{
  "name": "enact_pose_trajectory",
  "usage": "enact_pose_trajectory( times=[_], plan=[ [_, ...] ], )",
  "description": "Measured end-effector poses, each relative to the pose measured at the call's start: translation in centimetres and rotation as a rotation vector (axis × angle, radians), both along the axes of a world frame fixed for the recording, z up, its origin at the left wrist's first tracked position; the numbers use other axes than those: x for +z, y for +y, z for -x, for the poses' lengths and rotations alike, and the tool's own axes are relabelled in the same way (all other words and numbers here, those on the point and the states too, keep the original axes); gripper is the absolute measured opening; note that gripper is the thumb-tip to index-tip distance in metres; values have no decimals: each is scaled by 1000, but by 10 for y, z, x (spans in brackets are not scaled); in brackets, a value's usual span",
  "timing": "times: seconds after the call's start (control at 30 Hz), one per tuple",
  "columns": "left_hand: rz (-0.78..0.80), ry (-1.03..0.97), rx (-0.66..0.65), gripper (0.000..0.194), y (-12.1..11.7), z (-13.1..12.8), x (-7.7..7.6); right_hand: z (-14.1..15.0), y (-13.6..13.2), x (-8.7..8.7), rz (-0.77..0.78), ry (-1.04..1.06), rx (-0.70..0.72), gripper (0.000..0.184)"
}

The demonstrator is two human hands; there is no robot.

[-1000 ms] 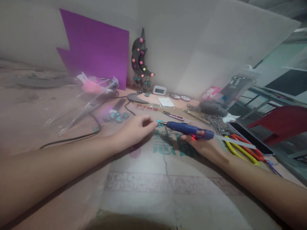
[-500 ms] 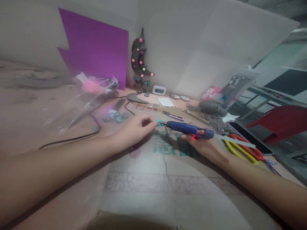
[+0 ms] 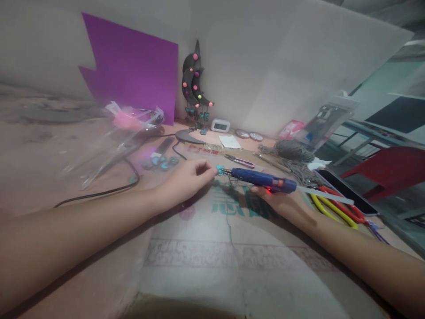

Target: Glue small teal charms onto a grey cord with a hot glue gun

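Note:
Between the thumb and fingertips of my left hand (image 3: 192, 178) is a small teal butterfly-shaped piece (image 3: 220, 170). My right hand (image 3: 282, 199) is wrapped round a blue hot glue gun (image 3: 255, 177), its nozzle pointing left and meeting the teal piece or nearly so. A glue stick (image 3: 327, 195) juts from the gun's rear, and a red light glows on its underside. A thin grey yarn strand (image 3: 229, 230) hangs below the nozzle area onto the board. Several similar teal pieces (image 3: 162, 162) lie beyond my left wrist.
A dark crescent-moon hanging (image 3: 192, 84) leans at the wall beside purple card (image 3: 136, 66). Around the back stand a small digital clock (image 3: 220, 126) and thread snips (image 3: 239, 161). Rightward lie grey yarn (image 3: 292, 151), a phone (image 3: 345, 190) and red-and-yellow-handled scissors (image 3: 352, 212). A black cable (image 3: 99, 194) crosses the left.
Almost nothing differs. The teal piece sits very slightly further left at the glue gun's nozzle; both hands keep their holds.

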State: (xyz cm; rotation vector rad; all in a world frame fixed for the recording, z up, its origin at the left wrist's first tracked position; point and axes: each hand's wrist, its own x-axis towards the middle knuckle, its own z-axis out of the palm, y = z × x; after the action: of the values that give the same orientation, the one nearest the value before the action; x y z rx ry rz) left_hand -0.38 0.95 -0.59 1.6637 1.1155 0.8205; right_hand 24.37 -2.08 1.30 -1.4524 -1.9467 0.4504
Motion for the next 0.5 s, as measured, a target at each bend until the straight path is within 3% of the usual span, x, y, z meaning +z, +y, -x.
enact_pose_trajectory(
  times=[0.5],
  plan=[
    [-5,-9,-8,24,1,-1,-1,1,-1,0,-4,-36,-49,22]
  ],
)
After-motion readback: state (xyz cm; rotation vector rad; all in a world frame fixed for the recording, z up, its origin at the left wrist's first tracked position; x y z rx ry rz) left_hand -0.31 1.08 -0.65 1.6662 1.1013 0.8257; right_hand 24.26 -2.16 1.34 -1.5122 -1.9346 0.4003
